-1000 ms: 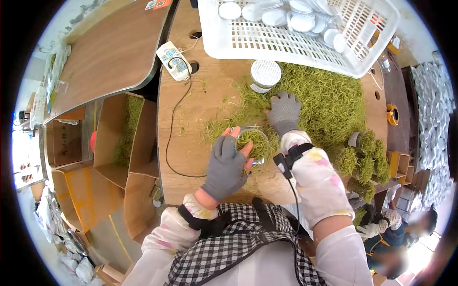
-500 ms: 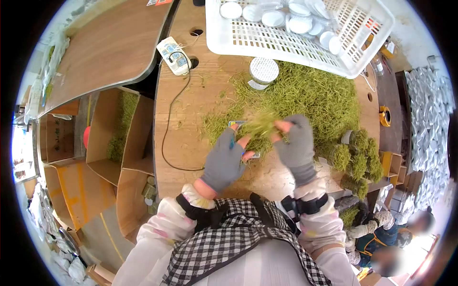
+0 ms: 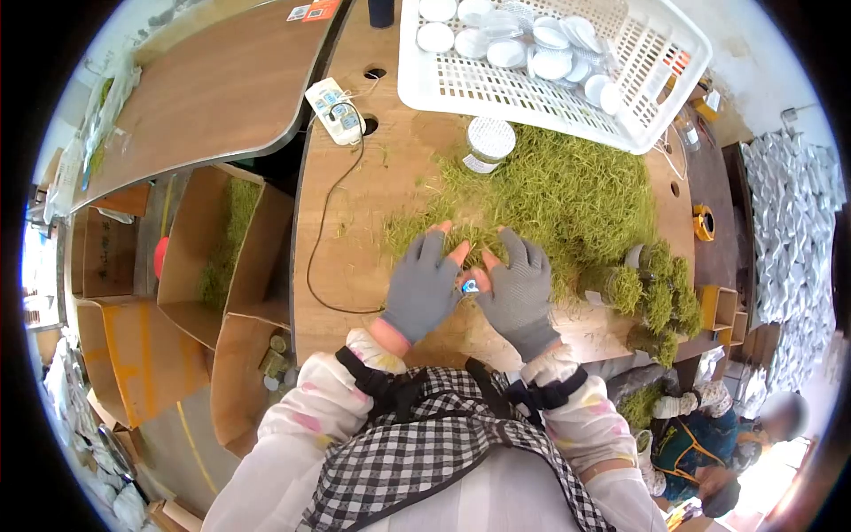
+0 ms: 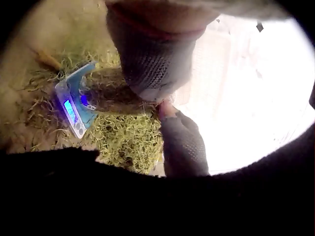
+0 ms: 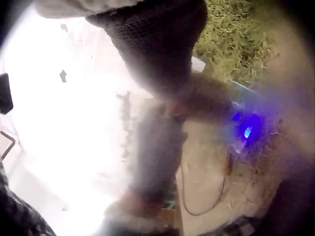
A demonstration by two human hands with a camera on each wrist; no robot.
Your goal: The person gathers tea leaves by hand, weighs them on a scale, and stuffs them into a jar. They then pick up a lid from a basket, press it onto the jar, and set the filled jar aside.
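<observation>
A clear jar (image 4: 106, 103) with green dried herb stands on a small digital scale (image 4: 74, 109), whose blue display is lit. Both hands wear grey gloves with bare fingertips. At the jar's mouth, my left hand (image 3: 421, 285) curls its fingers round one side of the rim. My right hand (image 3: 517, 297) cups the opposite side, the two thumbs close together over the herb. From above, the hands hide most of the jar. Loose shredded herb (image 3: 576, 191) spreads in a thick pile beyond and right of the hands. A lidded jar (image 3: 490, 142) stands at the pile's far edge.
Several herb-topped jars (image 3: 659, 285) cluster at the table's right. A white plastic basket (image 3: 541, 105) with round lids (image 3: 551, 62) stands at the back. A power strip (image 3: 337, 111) and its cable lie left. Cardboard boxes (image 3: 160, 355) stand left; another person sits lower right.
My right hand came from the herb pile to the jar with a bunch of herb, which is now at its mouth. The left hand stayed at the jar and moved slightly.
</observation>
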